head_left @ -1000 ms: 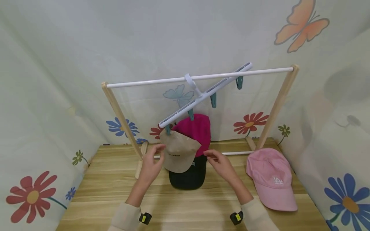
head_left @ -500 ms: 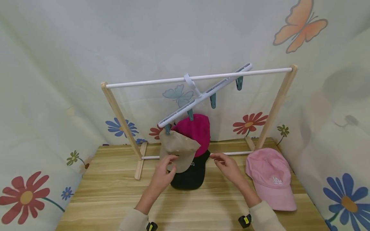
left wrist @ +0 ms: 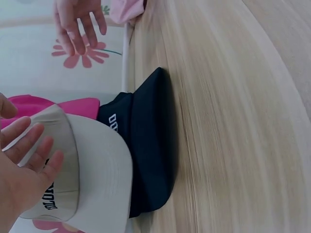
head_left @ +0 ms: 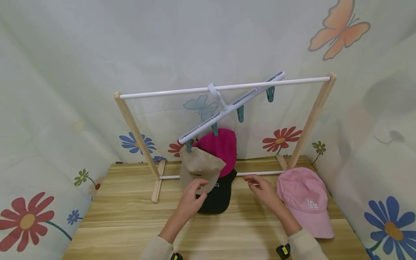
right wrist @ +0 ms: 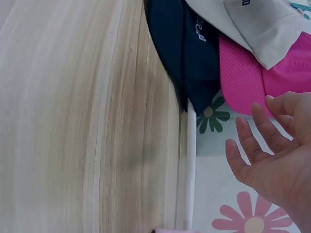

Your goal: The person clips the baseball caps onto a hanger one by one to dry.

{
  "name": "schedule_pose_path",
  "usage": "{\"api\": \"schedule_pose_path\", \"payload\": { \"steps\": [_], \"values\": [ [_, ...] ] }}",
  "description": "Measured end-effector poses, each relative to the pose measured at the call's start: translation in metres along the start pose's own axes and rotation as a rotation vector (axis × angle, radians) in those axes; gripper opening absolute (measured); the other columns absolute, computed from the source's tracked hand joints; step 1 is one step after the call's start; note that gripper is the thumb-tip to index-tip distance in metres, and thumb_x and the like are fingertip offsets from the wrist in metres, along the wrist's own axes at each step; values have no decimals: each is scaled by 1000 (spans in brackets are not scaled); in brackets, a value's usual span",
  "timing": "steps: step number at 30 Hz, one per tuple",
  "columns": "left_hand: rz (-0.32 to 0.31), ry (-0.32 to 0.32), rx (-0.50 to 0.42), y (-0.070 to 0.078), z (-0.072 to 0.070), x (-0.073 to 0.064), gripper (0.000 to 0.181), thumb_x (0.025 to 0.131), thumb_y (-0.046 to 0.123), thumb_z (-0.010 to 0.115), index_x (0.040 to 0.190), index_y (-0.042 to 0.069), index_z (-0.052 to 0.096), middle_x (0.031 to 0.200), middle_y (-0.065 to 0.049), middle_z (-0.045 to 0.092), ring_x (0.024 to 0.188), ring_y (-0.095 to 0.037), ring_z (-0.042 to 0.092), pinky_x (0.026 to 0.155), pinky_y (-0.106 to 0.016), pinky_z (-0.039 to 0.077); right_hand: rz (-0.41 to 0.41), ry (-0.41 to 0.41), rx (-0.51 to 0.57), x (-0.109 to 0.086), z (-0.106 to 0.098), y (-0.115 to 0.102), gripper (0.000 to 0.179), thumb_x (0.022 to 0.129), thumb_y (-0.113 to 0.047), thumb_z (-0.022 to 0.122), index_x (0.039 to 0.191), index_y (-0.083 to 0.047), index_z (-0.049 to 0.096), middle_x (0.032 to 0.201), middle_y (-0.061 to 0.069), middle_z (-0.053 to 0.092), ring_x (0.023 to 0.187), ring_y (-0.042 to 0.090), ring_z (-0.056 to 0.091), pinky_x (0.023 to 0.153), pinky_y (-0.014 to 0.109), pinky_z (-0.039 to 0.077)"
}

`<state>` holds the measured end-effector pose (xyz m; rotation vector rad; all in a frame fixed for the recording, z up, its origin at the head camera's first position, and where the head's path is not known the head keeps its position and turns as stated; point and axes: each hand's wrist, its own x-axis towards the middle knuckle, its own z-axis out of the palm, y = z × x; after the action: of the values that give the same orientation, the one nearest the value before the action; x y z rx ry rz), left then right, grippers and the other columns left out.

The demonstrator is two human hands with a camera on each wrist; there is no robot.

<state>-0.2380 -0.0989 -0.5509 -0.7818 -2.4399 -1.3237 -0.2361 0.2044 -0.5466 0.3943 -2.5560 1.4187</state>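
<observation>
A beige baseball cap (head_left: 201, 164) hangs from the teal clip (head_left: 189, 145) at the near end of a white hanger (head_left: 224, 110). Behind it a magenta cap (head_left: 227, 151) hangs under the second clip (head_left: 215, 129). Lower down, a black cap (head_left: 217, 198) sits on the table, partly covered by the beige one. My left hand (head_left: 193, 198), fingers relaxed and holding nothing, overlaps the beige brim in the head view. My right hand (head_left: 264, 191), also holding nothing, is right of the black cap with loosely bent fingers. A pink cap (head_left: 303, 198) lies to its right.
The hanger hooks over the white top rod (head_left: 169, 92) of a rack with wooden posts (head_left: 312, 121). Two more teal clips (head_left: 240, 113) hang from its far half. A lower white rod (head_left: 263, 173) runs along the back of the wooden table (head_left: 123, 224).
My left hand has moved right and down, from beside the beige cap to over its brim. The right hand has drawn away to the right. The caps stay about where they were.
</observation>
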Motion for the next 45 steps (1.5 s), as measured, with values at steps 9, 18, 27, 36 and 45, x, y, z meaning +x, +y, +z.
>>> {"api": "schedule_pose_path", "payload": {
  "steps": [9, 18, 27, 36, 45],
  "values": [
    [-30, 1, -36, 3, 3, 6, 24, 98, 5, 60, 121, 6, 67, 120, 1, 65, 110, -17, 62, 94, -38, 53, -5, 15, -46, -1, -10, 3, 24, 98, 3, 60, 121, 1, 69, 117, 15, 72, 105, 31, 67, 87, 33, 57],
    [-14, 30, -68, 11, 6, 16, 24, 96, 3, 61, 119, 9, 68, 118, -5, 68, 108, -20, 62, 93, -38, 53, -32, 11, -44, -1, -17, 10, 24, 99, 5, 58, 121, 3, 67, 117, 18, 70, 105, 35, 66, 87, 32, 56],
    [-21, 13, -115, 19, 15, 23, 23, 97, 3, 62, 119, 8, 67, 115, -10, 68, 108, -22, 63, 94, -40, 53, -13, 17, -98, -5, -35, 12, 24, 99, 3, 58, 121, 1, 68, 117, 16, 71, 106, 33, 66, 87, 36, 57],
    [-45, 6, -118, 23, 22, 25, 22, 100, 10, 61, 120, 16, 68, 119, -2, 68, 110, -19, 62, 96, -37, 53, -19, 7, -153, -10, -53, 10, 25, 101, 2, 56, 123, 2, 67, 119, 18, 69, 108, 35, 65, 87, 41, 56],
    [-26, -16, -118, 29, 27, 30, 22, 100, 10, 61, 121, 15, 67, 119, -2, 68, 108, -18, 63, 95, -35, 53, -18, 10, -187, -12, -67, 20, 25, 101, 0, 56, 124, 1, 67, 121, 16, 69, 111, 33, 64, 90, 41, 55]
  ]
}}
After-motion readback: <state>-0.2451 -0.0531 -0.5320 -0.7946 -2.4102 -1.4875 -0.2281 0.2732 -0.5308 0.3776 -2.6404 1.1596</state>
